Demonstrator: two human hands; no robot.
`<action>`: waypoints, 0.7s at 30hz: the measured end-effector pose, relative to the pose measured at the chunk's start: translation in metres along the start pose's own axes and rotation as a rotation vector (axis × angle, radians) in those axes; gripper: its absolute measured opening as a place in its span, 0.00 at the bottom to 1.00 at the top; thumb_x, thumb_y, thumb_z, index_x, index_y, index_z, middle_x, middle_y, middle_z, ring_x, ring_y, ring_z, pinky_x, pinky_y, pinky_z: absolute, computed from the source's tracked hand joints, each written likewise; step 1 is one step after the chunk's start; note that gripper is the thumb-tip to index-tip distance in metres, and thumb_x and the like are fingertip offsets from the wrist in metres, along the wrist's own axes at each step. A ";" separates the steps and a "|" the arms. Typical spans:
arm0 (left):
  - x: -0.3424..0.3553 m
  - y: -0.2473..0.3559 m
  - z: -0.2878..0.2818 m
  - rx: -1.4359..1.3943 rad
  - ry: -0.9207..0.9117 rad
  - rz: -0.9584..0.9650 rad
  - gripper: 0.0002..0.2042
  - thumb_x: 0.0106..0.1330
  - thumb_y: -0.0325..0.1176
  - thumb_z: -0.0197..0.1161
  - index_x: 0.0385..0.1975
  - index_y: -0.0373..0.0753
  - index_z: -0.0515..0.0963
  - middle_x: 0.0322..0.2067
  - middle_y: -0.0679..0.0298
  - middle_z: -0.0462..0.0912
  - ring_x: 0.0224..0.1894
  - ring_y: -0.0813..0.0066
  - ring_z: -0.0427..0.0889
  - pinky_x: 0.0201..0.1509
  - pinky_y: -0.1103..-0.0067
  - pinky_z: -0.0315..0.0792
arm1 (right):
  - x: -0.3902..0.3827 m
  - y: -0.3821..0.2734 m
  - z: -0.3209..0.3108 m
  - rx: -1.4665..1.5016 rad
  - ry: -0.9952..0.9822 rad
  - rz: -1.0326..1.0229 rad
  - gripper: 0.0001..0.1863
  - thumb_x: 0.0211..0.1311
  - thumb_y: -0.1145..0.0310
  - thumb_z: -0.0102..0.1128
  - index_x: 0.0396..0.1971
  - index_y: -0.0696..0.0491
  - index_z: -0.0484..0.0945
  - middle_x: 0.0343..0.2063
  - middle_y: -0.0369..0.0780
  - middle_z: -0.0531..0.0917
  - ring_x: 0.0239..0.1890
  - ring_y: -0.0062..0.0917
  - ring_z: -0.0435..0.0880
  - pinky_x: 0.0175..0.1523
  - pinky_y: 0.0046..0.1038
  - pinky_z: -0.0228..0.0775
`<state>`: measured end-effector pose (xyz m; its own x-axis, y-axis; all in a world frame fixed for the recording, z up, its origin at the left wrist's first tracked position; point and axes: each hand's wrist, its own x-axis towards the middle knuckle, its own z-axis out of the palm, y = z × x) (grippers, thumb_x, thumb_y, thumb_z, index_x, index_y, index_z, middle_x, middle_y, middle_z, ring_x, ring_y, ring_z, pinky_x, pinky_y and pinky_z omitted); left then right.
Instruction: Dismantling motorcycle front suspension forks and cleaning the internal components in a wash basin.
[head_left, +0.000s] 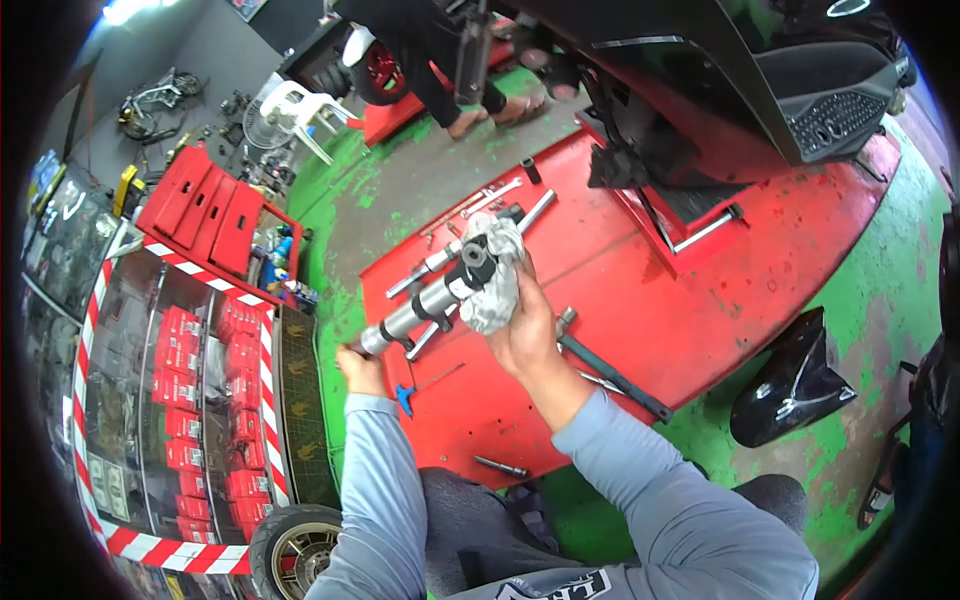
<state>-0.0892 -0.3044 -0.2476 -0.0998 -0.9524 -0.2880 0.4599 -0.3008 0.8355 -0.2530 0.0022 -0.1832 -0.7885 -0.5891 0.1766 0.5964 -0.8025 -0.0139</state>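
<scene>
A silver and black motorcycle fork leg (pixel 408 318) is held at a slant above a red lift platform. My left hand (pixel 362 371) is closed round its lower silver end. At the upper black end, my right hand (pixel 527 333) is closed on a crumpled white rag (pixel 492 303), which presses against the part; some of its fingers are hidden behind the rag. Behind the held piece, a second silver tube (pixel 428 270) lies on the platform. A blue-handled T-shaped tool (pixel 404 398) rests below my left hand.
The red platform (pixel 560 430) carries a dark long-handled tool (pixel 618 378), a wrench (pixel 507 188) and a black socket (pixel 531 171). A black scooter (pixel 690 80) stands on its far right. Beyond it, a person's bare feet (pixel 500 112) show. A glass cabinet (pixel 150 400) stands left.
</scene>
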 end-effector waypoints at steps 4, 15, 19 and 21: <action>-0.006 -0.025 0.002 -0.061 -0.075 -0.153 0.16 0.67 0.40 0.41 0.40 0.40 0.75 0.39 0.58 0.82 0.39 0.62 0.84 0.42 0.64 0.80 | -0.024 0.005 0.033 -0.056 -0.031 -0.021 0.24 0.74 0.64 0.34 0.67 0.52 0.57 0.57 0.38 0.72 0.59 0.25 0.73 0.60 0.30 0.67; 0.031 -0.048 -0.010 -0.094 -0.400 -0.289 0.24 0.68 0.48 0.37 0.38 0.34 0.77 0.34 0.52 0.82 0.39 0.53 0.82 0.48 0.57 0.76 | -0.076 0.022 0.073 0.033 -0.048 0.098 0.21 0.74 0.59 0.33 0.60 0.53 0.63 0.53 0.40 0.75 0.53 0.30 0.78 0.53 0.36 0.75; 0.008 -0.066 0.015 -0.053 -0.312 -0.376 0.23 0.68 0.47 0.37 0.38 0.34 0.75 0.32 0.52 0.82 0.38 0.53 0.82 0.47 0.57 0.76 | -0.075 0.019 0.061 -0.066 -0.089 -0.051 0.20 0.74 0.66 0.33 0.61 0.56 0.62 0.55 0.42 0.72 0.54 0.30 0.76 0.55 0.34 0.74; -0.006 -0.067 0.023 -0.031 -0.317 -0.365 0.25 0.69 0.47 0.37 0.39 0.31 0.75 0.33 0.50 0.83 0.39 0.51 0.82 0.49 0.58 0.76 | -0.077 0.016 0.064 -0.022 -0.032 0.002 0.20 0.74 0.70 0.34 0.62 0.58 0.61 0.56 0.43 0.71 0.57 0.31 0.74 0.59 0.33 0.71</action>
<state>-0.1399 -0.2797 -0.2908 -0.5214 -0.7542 -0.3990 0.3702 -0.6213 0.6906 -0.1732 0.0410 -0.1339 -0.7821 -0.5876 0.2075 0.5942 -0.8035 -0.0358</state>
